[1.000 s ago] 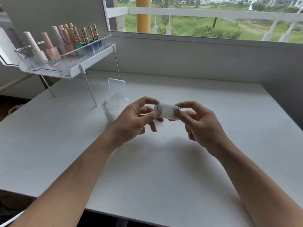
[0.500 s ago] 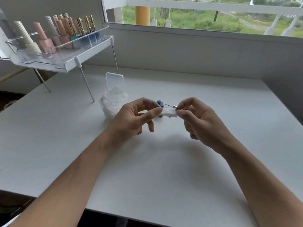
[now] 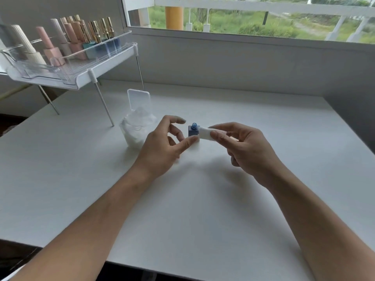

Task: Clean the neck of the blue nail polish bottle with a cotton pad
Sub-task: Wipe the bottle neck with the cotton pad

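A white worktop (image 3: 203, 199) fills most of the view, set against a low grey wall under a wide window (image 3: 253, 17) that looks out on a white railing and green scrub. At the back left a clear rack (image 3: 77, 76) on thin metal legs stands on the worktop, carrying a row of polish bottles (image 3: 67, 41) with tall pink, cream and gold caps. Near the rack's front leg sits a clear tub (image 3: 136, 126) of white pads, its flip lid standing upright.

The blue bottle (image 3: 192, 131) stands upright on the worktop near the middle, between the two hands, uncapped, its neck and mouth showing from above.

The left hand (image 3: 164, 147) is partly open, fingers loosely curled and spread. Its thumb tip lies at the bottle's lower front edge; the forefinger arches above and to the left of the bottle, apart from it. Whether the hidden fingers touch the bottle cannot be told.

The right hand (image 3: 245, 147) is closed in a pinch on a folded white pad (image 3: 205, 133), thumb and forefinger clamping its right end. The pad's free end meets the bottle's right side, just below the neck.
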